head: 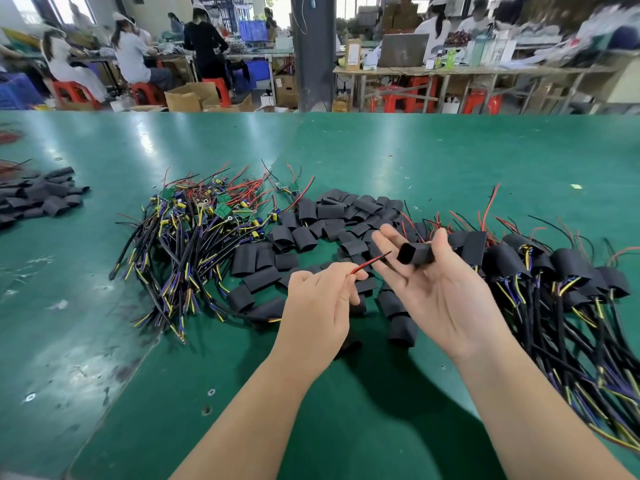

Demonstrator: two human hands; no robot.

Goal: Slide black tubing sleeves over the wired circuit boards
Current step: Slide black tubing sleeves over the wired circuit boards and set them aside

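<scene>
My left hand (320, 303) pinches the red and black wire tips (372, 260) of a wired board; the board itself is hidden under the hand. My right hand (438, 289) holds one black tubing sleeve (415, 253) between thumb and fingers, its open end facing the wire tips, a small gap apart. Loose black sleeves (332, 220) lie scattered across the green table (450, 161) behind both hands. A tangle of bare wired circuit boards (197, 216) lies to the left. Boards with sleeves on them (561, 268) are heaped at the right.
A second heap of black sleeves (38, 195) sits at the table's far left. Beyond the table's far edge, people sit at other benches among red stools (74, 91), cardboard boxes (188, 97) and a grey pillar (313, 53).
</scene>
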